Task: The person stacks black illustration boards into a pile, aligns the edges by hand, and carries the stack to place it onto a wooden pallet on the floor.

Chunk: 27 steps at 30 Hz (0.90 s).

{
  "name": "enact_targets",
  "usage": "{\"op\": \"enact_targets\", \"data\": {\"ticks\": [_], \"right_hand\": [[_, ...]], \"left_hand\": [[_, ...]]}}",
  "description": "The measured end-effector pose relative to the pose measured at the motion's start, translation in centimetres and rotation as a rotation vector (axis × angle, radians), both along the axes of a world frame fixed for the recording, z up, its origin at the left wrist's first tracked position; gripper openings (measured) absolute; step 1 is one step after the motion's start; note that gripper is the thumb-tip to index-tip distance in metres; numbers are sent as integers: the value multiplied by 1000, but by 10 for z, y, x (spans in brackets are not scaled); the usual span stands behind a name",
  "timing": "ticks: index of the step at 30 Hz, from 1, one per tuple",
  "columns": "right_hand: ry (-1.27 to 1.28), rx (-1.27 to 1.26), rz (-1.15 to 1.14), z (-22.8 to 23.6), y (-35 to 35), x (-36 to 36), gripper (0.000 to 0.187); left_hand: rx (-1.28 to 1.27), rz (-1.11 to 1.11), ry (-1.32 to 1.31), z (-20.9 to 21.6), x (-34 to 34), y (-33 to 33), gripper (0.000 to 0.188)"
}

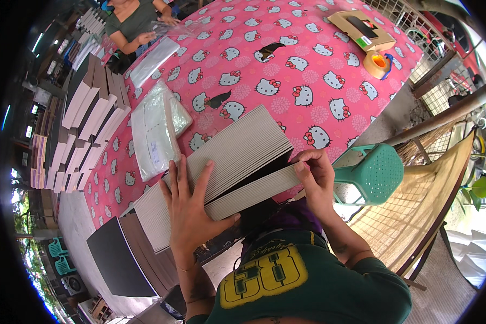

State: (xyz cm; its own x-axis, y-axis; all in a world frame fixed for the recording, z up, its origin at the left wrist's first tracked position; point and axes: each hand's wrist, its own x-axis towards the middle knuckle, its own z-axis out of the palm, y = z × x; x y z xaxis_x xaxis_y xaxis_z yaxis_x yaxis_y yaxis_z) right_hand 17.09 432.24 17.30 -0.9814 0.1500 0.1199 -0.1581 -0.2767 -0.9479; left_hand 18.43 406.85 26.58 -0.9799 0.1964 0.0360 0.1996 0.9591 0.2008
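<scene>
A thick stack of thin grey-white boards lies slantwise before me at the table's near edge, its many layered edges facing up. A dark gap splits off a narrower bundle of boards on the side towards my body. My left hand rests across the stack's left part, fingers spread over the edges and thumb over the near bundle. At the right end, my right hand pinches the near bundle's corner between thumb and fingers. Its lower fingers are partly hidden.
Clear plastic packs lie beyond the stack on the pink table cover. More piled boards stand left; dark boards sit lower left. A tape roll, cardboard box and green stool are right. Another person handles plastic at the far left.
</scene>
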Motion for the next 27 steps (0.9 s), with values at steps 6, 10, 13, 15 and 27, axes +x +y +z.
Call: {"op": "enact_targets", "data": {"ticks": [6, 10, 13, 15, 27], "right_hand": [[2, 55, 32, 8, 0, -2, 48], [35, 101, 60, 8, 2, -4, 49], [44, 131, 72, 9, 3, -7, 47], [31, 151, 86, 9, 5, -8, 47], [18, 87, 25, 4, 2, -7, 39]], "left_hand": [[-8, 0, 0, -1, 0, 0, 117], [-9, 2, -3, 0, 1, 0, 117], [-9, 6, -7, 0, 0, -1, 118], [-11, 8, -7, 0, 0, -1, 118], [-4, 2, -8, 0, 1, -1, 118]]}}
